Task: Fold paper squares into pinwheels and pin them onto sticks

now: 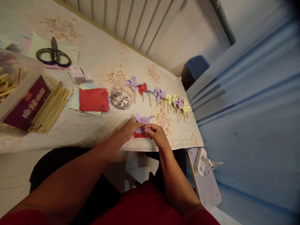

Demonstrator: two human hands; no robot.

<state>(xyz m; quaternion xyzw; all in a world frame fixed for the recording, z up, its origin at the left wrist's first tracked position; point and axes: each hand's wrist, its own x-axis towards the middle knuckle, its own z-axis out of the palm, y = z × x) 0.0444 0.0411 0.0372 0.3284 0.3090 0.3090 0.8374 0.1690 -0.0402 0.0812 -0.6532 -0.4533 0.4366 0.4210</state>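
Note:
A purple paper pinwheel is held near the table's front edge, its blades folded toward the middle. My left hand grips its left side with thumb and fingers. My right hand pinches at its centre; anything small between those fingertips is too small to make out. Under the pinwheel lies a piece of red paper, partly hidden by it and my hands. Just beyond my hands stands a clear round dish of small shiny metal pieces. Finished-looking pinwheels on sticks lie in a row behind and to the right.
Left of the dish lies a stack of cut paper squares, red on top. Further left are a bundle of sticks, a plastic tub, small boxes and scissors. A power strip rests on a stool at right.

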